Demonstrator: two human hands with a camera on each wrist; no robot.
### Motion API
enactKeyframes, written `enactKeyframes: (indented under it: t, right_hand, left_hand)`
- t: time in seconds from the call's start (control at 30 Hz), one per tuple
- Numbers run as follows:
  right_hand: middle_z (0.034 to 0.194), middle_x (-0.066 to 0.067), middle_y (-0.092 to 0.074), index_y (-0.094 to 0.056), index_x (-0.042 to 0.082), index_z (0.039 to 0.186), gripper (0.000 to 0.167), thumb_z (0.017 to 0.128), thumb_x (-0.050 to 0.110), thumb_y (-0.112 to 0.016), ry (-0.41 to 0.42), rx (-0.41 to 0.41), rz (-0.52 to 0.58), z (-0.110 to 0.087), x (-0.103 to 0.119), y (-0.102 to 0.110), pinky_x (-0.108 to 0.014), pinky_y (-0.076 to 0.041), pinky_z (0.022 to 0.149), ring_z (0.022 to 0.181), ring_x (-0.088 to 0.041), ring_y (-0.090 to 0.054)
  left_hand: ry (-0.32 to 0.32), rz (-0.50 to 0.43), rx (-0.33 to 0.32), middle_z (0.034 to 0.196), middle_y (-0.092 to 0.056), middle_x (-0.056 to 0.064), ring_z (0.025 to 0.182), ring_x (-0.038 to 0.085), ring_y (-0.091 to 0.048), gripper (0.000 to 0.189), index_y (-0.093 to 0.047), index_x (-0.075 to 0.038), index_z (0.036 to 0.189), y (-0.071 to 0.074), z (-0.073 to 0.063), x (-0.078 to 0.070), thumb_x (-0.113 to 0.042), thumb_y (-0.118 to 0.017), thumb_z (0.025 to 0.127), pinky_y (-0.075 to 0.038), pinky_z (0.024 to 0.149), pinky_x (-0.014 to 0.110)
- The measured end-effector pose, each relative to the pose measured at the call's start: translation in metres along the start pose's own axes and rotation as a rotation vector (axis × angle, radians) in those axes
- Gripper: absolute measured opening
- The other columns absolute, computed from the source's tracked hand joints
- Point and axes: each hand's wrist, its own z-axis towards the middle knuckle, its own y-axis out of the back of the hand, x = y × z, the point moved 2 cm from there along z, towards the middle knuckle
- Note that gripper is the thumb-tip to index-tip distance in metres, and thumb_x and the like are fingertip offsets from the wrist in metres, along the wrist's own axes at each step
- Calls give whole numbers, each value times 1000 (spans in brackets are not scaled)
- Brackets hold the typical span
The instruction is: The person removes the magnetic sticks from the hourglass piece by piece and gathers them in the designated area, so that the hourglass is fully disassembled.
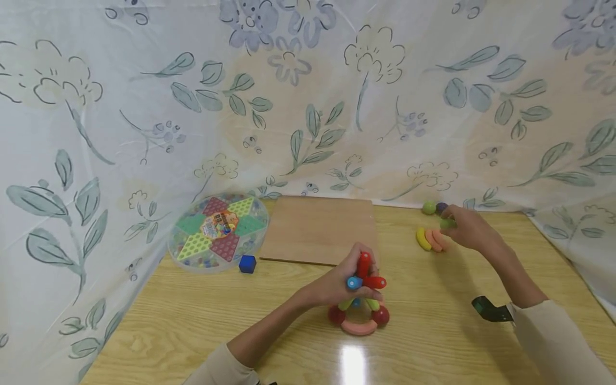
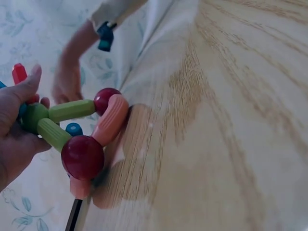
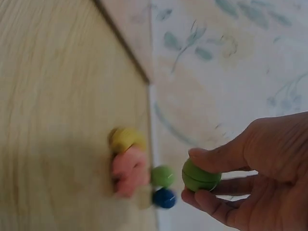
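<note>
My left hand point(image 1: 332, 284) grips the upper part of a toy built of coloured rods and balls point(image 2: 83, 157). Red and blue rods point(image 1: 364, 264) poke up past the fingers. Below, light green rods point(image 2: 72, 110) run down to dark red balls point(image 1: 381, 315), joined by a pink curved rod point(image 1: 358, 328) low at the tabletop. Over the right side of the table, my right hand point(image 1: 470, 229) pinches a green ball point(image 3: 199, 175) between thumb and fingers. Beneath and beside it lie a yellow curved rod point(image 1: 423, 239) and pink curved rods point(image 1: 435, 240).
Another green ball point(image 1: 428, 207) and a dark blue ball point(image 1: 441, 207) sit by the back edge. A wooden board point(image 1: 320, 227) lies at centre back. To its left are a round game box point(image 1: 221, 230) and a blue cube point(image 1: 247, 263). Patterned cloth point(image 1: 308, 107) hangs behind the table.
</note>
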Motion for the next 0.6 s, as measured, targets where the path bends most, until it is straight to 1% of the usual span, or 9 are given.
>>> enactKeyframes:
  t: [0.03, 0.13, 0.17, 0.2, 0.27, 0.37, 0.4, 0.47, 0.6]
  right_hand:
    - [118, -43, -63, -59, -19, 118, 34, 93, 1, -71, -6, 4, -13, 2, -9, -4, -63, -55, 85, 106, -59, -62]
    - [113, -44, -64, -61, -21, 113, 31, 90, -1, -69, -19, 0, -38, 5, -33, -16, -64, -54, 86, 105, -61, -61]
    - [113, -44, -63, -61, -21, 112, 31, 90, -2, -68, -25, -5, -42, 5, -40, -20, -66, -53, 88, 108, -63, -59]
    - [114, -45, -63, -61, -22, 112, 31, 89, -2, -68, -35, -8, -38, 5, -45, -24, -66, -53, 89, 109, -64, -58]
    - [116, -46, -61, -60, -22, 114, 33, 89, -1, -67, -73, -1, -31, 6, -52, -28, -67, -51, 90, 111, -64, -57]
    - [118, -47, -59, -58, -23, 117, 38, 90, 2, -67, -104, 6, -19, 8, -60, -31, -68, -51, 90, 110, -64, -57]
    - [119, -48, -59, -57, -23, 118, 40, 90, 3, -67, -115, 3, -17, 10, -62, -31, -68, -51, 90, 110, -64, -57]
    - [120, -48, -58, -56, -24, 120, 43, 89, 4, -66, -130, -9, -27, 14, -68, -31, -68, -51, 91, 111, -64, -57]
    - [122, -48, -57, -54, -25, 122, 49, 90, 9, -66, -178, -36, -30, 25, -81, -27, -70, -49, 95, 114, -66, -54]
  left_hand:
    - [-9, -25, 13, 111, -44, 14, 111, 15, -60, 59, -29, -2, 124, -1, 0, -1, 17, -72, 88, -59, 96, 24]
    - [-22, -105, 48, 110, -42, 14, 115, 38, -64, 58, -27, 0, 124, -2, -1, -1, 22, -67, 88, -63, 92, 33]
    - [-26, -124, 55, 110, -42, 14, 114, 43, -64, 58, -27, 1, 124, -2, -1, -1, 23, -66, 88, -64, 91, 35]
    - [-32, -126, 57, 110, -42, 15, 113, 37, -64, 58, -27, 1, 125, -2, -2, 0, 23, -66, 88, -64, 90, 36]
    - [-40, -117, 59, 110, -42, 15, 112, 38, -65, 58, -27, 1, 126, -2, -2, 1, 22, -66, 89, -64, 91, 35]
    - [-59, -67, 45, 109, -42, 15, 109, 17, -62, 57, -28, 1, 124, -1, -2, 2, 20, -68, 88, -63, 92, 31]
    - [-62, -59, 43, 108, -42, 15, 108, 15, -61, 57, -28, 1, 124, 0, -1, 2, 20, -68, 88, -63, 92, 31]
    - [-67, -36, 37, 108, -42, 15, 108, 20, -63, 57, -29, 0, 123, 1, -1, 2, 19, -69, 88, -62, 92, 29]
    - [-64, -51, 36, 108, -42, 16, 110, 37, -65, 57, -28, 1, 123, 1, -1, 2, 20, -69, 87, -63, 92, 32]
